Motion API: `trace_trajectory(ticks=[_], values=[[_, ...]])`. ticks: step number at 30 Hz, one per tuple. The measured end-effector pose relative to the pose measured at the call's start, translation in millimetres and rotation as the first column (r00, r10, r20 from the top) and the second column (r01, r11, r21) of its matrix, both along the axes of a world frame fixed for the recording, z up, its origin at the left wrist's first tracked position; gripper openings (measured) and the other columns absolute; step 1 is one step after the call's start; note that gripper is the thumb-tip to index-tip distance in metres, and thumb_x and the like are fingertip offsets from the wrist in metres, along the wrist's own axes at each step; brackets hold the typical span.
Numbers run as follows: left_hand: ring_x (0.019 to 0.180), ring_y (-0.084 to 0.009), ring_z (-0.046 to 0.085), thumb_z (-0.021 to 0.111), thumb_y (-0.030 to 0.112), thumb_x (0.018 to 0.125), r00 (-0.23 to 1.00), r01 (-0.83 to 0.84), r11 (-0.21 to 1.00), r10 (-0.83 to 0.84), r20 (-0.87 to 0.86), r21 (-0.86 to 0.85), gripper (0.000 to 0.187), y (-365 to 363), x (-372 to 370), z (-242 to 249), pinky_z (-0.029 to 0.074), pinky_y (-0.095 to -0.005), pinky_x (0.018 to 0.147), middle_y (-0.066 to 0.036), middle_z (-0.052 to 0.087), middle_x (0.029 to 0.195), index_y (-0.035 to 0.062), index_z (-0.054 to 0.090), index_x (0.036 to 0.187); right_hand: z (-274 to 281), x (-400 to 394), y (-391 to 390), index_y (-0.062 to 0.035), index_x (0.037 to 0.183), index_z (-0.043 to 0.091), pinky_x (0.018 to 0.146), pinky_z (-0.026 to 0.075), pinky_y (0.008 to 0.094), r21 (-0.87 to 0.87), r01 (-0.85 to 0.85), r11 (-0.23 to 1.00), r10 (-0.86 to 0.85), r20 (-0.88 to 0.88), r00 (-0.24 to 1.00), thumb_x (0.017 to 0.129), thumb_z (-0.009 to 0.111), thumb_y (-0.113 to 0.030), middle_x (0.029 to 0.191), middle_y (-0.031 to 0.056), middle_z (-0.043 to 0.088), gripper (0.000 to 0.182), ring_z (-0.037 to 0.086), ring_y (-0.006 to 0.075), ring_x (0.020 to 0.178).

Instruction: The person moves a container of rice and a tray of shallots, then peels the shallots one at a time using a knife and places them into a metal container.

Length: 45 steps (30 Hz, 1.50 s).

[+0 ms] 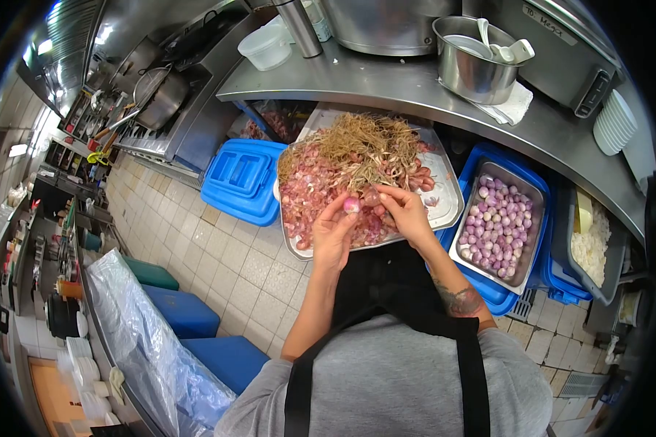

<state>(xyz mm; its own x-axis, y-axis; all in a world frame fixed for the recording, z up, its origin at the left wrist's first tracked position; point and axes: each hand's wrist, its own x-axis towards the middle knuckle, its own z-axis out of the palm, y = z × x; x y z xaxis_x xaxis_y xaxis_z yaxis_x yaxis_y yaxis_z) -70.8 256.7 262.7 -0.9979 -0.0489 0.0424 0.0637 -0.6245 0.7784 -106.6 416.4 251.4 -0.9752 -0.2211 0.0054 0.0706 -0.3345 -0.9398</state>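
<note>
Between the thumb and fingers of my left hand (333, 231) is a peeled pinkish-purple shallot (351, 205). My right hand (407, 211), just beside it, pinches a thin piece of reddish-brown skin (372, 197). Both hands are over the near edge of a large white tray (450, 207). Loose shallot skins (306, 182) cover its left part, and a heap of dry roots and stalks (368, 142) lies at the back. Unpeeled shallots (420, 177) sit at the right of that heap.
To the right, a metal pan (539, 218) holds many peeled shallots. A blue lid (244, 178) lies left of the tray. Beyond the tray runs a steel counter edge (328, 91) with a metal pot (481, 79). Farther right is a grey bin (611, 269).
</note>
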Motion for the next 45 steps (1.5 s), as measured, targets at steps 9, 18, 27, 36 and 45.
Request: trace_trajectory(ticks=[9,18,27,36,45], values=[[0.096,-0.0143,0.060,0.063,-0.009,0.080,0.998,-0.050,0.988,0.043,-0.049,-0.149,0.039,-10.3,-8.6,-7.1,0.049,-0.0254,0.085,-0.012,0.062,0.108,-0.0059,0.055,0.118,38.7,26.2,-1.0,-0.0050,0.122,0.057,0.066,0.047,0.0269,0.394,0.077,0.916,0.115,-0.442,0.890,0.084,0.059,-0.008,0.093,0.0155,0.067,0.038,0.057,0.0120,0.068],[0.093,-0.0168,0.062,0.063,-0.007,0.081,0.999,-0.032,0.984,0.035,0.014,-0.174,0.038,-5.2,-3.0,-0.3,0.053,-0.0276,0.081,-0.012,0.062,0.105,-0.0060,0.054,0.117,23.5,14.6,1.3,-0.0062,0.119,0.061,0.051,0.041,0.0199,0.156,-0.177,0.972,0.195,-0.113,0.974,0.091,0.053,-0.010,0.074,0.0018,0.062,0.029,0.048,0.0050,0.054],[0.091,-0.0192,0.063,0.062,-0.007,0.082,0.999,-0.017,0.994,0.022,0.048,-0.107,0.037,-1.6,-2.6,6.3,0.055,-0.0294,0.079,-0.013,0.061,0.103,-0.0055,0.051,0.117,21.8,15.2,-1.0,-0.0056,0.122,0.058,0.057,0.044,0.0210,0.234,-0.011,0.972,0.077,-0.274,0.959,0.090,0.055,-0.010,0.077,0.0020,0.062,0.032,0.051,0.0049,0.062],[0.086,-0.0156,0.064,0.064,-0.007,0.081,0.996,-0.077,0.988,0.081,0.025,-0.131,0.026,-0.1,-3.7,3.6,0.054,-0.0268,0.077,-0.011,0.064,0.096,-0.0053,0.056,0.106,32.7,24.2,-0.4,-0.0029,0.116,0.061,0.072,0.047,0.0256,0.366,0.072,0.928,0.090,-0.407,0.909,0.087,0.058,-0.009,0.094,0.0098,0.067,0.030,0.058,0.0103,0.081],[0.087,-0.0157,0.064,0.063,-0.007,0.081,0.999,-0.038,0.983,0.041,0.009,-0.180,0.031,0.1,-3.4,6.1,0.053,-0.0270,0.078,-0.012,0.064,0.098,-0.0064,0.056,0.111,25.3,16.9,5.3,-0.0047,0.118,0.060,0.050,0.039,0.0190,0.048,-0.191,0.980,0.193,-0.051,0.980,0.091,0.053,-0.010,0.073,0.0037,0.061,0.028,0.049,0.0053,0.056]])
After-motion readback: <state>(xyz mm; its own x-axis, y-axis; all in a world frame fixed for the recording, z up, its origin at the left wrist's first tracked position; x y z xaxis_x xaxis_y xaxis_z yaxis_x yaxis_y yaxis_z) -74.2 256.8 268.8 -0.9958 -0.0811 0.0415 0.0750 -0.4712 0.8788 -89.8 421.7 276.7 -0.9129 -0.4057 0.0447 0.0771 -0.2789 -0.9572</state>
